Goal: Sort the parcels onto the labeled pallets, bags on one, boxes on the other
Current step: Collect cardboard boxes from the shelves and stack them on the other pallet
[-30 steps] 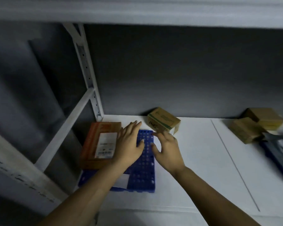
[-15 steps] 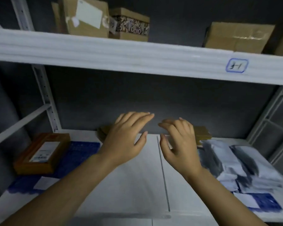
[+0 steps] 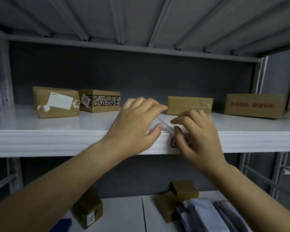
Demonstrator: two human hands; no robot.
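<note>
Your left hand [image 3: 134,124] at the upper shelf [image 3: 57,141] edge, fingers loosely spread, holding nothing, your right hand [image 3: 196,131] beside it, fingers lightly bent, holding nothing, plain brown box [image 3: 189,105] just behind them, bags [image 3: 208,216] on the shelf below

Glossy metal, matt cardboard, slick plastic.
Smooth white gloss on the shelf [image 3: 40,124]; dull brown cardboard on the labelled box [image 3: 57,113], with a white paper label [image 3: 60,101]; printed band round the patterned box [image 3: 100,101]; shiny clear tape [image 3: 197,104] across the taped box [image 3: 177,106]; smooth grey plastic on the bags [image 3: 208,216].
</note>
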